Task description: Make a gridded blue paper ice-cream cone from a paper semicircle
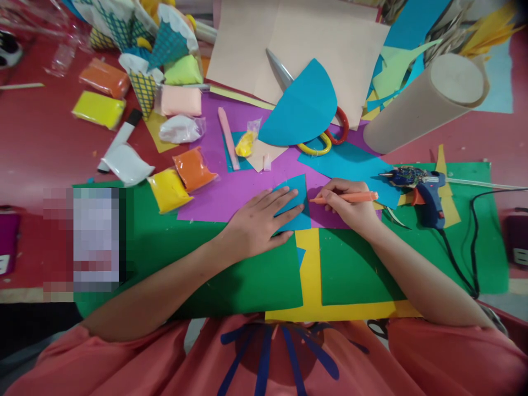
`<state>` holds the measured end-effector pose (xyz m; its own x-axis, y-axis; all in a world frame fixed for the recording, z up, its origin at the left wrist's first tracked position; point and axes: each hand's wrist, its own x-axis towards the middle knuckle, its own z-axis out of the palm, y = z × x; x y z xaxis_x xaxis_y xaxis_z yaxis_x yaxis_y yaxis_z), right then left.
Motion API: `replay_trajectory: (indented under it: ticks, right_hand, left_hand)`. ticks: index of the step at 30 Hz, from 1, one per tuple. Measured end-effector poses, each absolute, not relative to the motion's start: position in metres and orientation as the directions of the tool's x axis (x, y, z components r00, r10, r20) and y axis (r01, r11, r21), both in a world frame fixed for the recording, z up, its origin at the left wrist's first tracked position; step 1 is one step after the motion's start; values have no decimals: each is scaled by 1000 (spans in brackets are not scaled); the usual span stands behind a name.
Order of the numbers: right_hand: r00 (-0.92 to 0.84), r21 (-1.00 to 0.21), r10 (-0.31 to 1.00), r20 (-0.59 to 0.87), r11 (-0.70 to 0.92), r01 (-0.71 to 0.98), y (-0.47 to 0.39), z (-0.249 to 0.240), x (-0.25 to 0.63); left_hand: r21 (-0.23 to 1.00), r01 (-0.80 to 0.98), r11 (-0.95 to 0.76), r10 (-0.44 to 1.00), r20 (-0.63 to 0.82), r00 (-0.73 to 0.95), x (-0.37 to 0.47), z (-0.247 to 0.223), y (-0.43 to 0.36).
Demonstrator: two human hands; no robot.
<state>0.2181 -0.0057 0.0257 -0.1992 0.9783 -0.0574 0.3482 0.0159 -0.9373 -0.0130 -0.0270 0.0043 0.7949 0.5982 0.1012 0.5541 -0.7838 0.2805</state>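
Blue paper (clay in packets)

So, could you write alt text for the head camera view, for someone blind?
A person's left hand lies flat on blue paper while their right hand holds an orange pen close to the paper's edge. Around them lie scissors, a glue gun and colourful wrapped packets.
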Motion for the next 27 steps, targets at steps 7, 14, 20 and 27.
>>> replay_trajectory:
  ticks: [7,14,20,27]
  right_hand:
    - [-175,-966,978,-116,-69,251,-5,23,221]
    - [-220,-961,974,-56,6,275,-11,17,223]
    - [-235,-952,971,-42,33,305,-10,17,222]
    - [-253,-943,967,-16,69,325,-9,18,222]
  left_hand:
    - [242,559,-793,598,133,790,-12,4,-28]
    - [213,612,-762,645,163,746,-11,-1,-28]
    - [195,609,-769,638,187,747,-12,-3,-28]
    - [152,607,-780,625,203,754,-12,-1,-28]
